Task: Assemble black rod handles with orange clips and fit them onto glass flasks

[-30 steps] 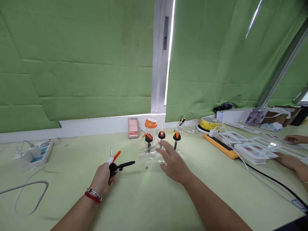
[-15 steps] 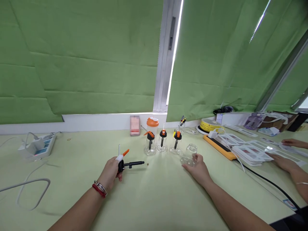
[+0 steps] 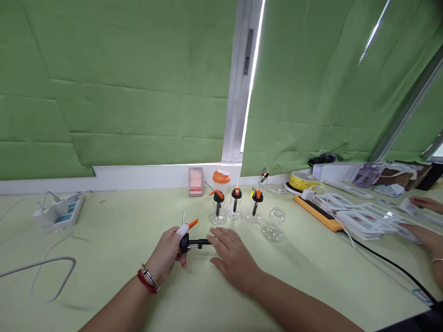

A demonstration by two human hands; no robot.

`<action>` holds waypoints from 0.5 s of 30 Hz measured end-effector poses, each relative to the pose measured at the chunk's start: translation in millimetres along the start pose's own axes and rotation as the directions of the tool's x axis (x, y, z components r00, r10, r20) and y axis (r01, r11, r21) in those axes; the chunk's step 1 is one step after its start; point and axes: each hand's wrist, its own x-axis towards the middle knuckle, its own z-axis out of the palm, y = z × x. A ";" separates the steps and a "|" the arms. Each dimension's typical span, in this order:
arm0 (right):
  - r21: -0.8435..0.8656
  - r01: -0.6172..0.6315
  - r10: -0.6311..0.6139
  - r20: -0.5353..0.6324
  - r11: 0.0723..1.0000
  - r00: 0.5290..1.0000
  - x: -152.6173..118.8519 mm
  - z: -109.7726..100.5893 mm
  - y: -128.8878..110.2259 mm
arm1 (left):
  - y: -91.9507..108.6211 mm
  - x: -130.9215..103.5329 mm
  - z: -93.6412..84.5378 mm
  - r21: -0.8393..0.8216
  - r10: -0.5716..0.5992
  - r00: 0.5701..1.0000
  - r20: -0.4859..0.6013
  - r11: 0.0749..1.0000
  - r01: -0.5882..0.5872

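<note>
My left hand (image 3: 171, 249) is closed round a black dispenser top (image 3: 187, 243) with an orange lever, a thin metal spout and a long black tube pointing right. At the far end of that tube is my right hand (image 3: 231, 258), palm down with its fingers stretched out; whether they touch the tube is hard to tell. An open glass jar (image 3: 273, 225) stands by itself to the right, beyond my right hand. Behind the hands are three glass jars fitted with similar black and orange tops: a left one (image 3: 218, 207), a middle one (image 3: 235, 203) and a right one (image 3: 255, 207).
Along the back stand a phone (image 3: 195, 181), an orange-lidded shaker (image 3: 221, 177) and a yellow tin (image 3: 303, 180). An orange power strip (image 3: 316, 213) borders stacks of white frames (image 3: 358, 221) on the right, where another person's hands work. A white power strip (image 3: 69, 212) lies left.
My right hand has let go of the glass jar and moved left to the end of the tube. The left hand still holds the dispenser top, and the view has shifted slightly.
</note>
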 end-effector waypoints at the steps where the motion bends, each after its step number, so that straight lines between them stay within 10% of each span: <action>1: 0.012 0.012 -0.012 0.018 1.000 1.000 9.0 5.7 -6.5 | 1.3 -1.8 0.9 -0.006 -0.006 1.000 0.008 1.000 0.006; 6: 0.207 -0.238 0.225 0.087 0.949 0.970 37.6 4.4 -10.4 | 3.0 -5.1 -5.3 0.099 0.143 0.986 -0.090 0.986 -0.134; 11: 0.640 -0.615 0.462 0.419 0.461 0.782 42.3 -7.1 8.2 | -1.9 -6.7 -11.2 0.681 0.639 0.769 0.013 0.557 -0.475; 15: 0.677 -0.700 0.439 0.570 0.228 0.694 36.6 4.3 19.2 | -12.9 -1.7 -5.0 0.687 0.460 0.876 0.146 0.590 -0.424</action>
